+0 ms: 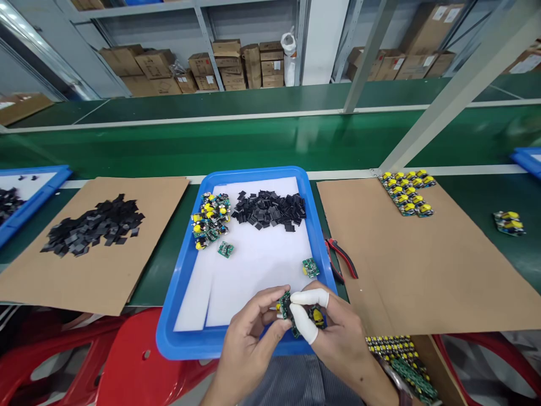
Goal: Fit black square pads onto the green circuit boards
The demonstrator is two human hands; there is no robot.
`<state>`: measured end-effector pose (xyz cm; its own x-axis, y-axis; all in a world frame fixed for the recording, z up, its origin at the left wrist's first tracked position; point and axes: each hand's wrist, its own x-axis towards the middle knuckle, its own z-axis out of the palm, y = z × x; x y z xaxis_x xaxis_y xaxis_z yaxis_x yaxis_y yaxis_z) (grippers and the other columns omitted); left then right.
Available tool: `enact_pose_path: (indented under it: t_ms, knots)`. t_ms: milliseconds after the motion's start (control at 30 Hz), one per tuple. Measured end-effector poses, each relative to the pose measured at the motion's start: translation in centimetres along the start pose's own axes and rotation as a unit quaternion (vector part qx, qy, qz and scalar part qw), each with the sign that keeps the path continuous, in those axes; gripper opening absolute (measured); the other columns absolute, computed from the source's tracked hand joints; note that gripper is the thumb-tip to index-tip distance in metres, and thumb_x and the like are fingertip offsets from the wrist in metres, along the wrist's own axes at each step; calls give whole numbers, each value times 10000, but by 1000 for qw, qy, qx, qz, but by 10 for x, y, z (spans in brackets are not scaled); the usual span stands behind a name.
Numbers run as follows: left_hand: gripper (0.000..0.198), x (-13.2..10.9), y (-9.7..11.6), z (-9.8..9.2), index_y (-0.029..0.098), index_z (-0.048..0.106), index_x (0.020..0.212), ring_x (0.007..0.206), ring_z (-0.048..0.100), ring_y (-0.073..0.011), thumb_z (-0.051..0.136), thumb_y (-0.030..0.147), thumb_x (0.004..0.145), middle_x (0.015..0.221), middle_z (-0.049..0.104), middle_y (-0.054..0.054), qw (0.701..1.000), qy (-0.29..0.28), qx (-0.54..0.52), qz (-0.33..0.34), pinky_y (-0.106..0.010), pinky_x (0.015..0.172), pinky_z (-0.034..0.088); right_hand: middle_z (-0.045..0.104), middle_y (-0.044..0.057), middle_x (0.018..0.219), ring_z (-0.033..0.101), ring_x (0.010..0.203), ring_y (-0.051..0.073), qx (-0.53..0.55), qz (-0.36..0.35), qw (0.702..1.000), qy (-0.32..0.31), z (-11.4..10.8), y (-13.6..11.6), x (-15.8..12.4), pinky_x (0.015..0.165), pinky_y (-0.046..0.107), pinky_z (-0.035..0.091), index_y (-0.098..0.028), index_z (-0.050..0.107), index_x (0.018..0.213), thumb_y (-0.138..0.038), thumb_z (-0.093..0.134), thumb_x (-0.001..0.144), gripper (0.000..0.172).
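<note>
Both hands meet over the near edge of a blue tray [181, 282] lined with white sheet. My left hand [249, 332] pinches one side of a small green circuit board [286, 307]. My right hand [338, 332], with white finger cots on two fingers, grips the same board, and a yellow-topped part [318, 318] shows under its fingers. In the tray lie a heap of green boards with yellow parts [210, 220], a pile of small black pieces [270, 208], and two loose boards [225, 249] [311, 268].
Red-handled cutters [342, 259] lie right of the tray. The cardboard sheet on the left [51, 276] carries black pieces [93, 225]; the right-hand sheet [422, 282] carries arranged boards [408, 192]. More boards [401, 361] sit near my right wrist. Another blue tray [25, 197] lies far left, a red chair [127, 361] below.
</note>
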<state>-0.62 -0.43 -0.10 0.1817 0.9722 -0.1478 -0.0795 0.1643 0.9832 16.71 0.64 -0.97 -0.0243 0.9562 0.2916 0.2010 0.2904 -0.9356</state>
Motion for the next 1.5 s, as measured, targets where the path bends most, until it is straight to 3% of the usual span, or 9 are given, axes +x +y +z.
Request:
enact_pose_path:
  t_ms: [233,700,800,933,1100,1267,1500]
  knots:
    - [343,2,0,0,327,742,1262,1138,726,-229,734,195,945,1306,720,-77,999,-6,15,31,-284,960,606,596,-48,824,582,705,93,-13,-26,1000,4,2,-1,-1,651,196,479,-250,630,1015,-43,624,927,225]
    - [436,0,-3,-4,358,719,1310,1109,742,-226,734,139,933,1263,755,-76,979,18,162,124,-258,854,632,548,-14,817,561,714,126,-50,-75,996,-18,-2,-2,1,663,246,478,-207,605,1042,-38,585,950,193]
    - [425,1,-2,-3,353,735,1285,1100,748,-231,749,136,920,1246,764,-78,980,17,152,128,-261,847,638,558,-8,825,564,714,136,-38,-71,996,-27,-1,0,1,658,260,483,-210,617,1055,-36,582,943,209]
    - [405,0,-2,-1,333,753,1256,1124,745,-244,759,127,908,1269,752,-92,984,24,125,125,-298,896,647,522,-41,771,533,636,117,33,21,999,-23,0,-2,1,590,235,455,-237,628,941,-48,606,919,191]
    - [418,1,0,0,328,759,1251,1115,755,-248,756,101,900,1257,761,-96,993,19,42,109,-320,904,654,552,-21,833,553,723,130,9,-42,999,-17,0,-4,-2,668,257,468,-237,651,1054,-60,606,944,214]
    - [421,2,2,-1,316,772,1240,1115,752,-242,768,88,887,1227,775,-95,989,14,76,122,-285,904,645,559,-35,782,554,657,123,71,29,997,-19,1,-2,-1,611,248,464,-233,672,938,-65,630,914,175]
    - [428,-2,1,0,292,720,1322,1182,724,-275,729,119,930,1347,716,-124,997,-5,37,62,-346,931,650,587,-13,854,585,750,129,45,-33,998,-3,-2,-4,-4,686,256,489,-241,665,1050,-30,614,944,242]
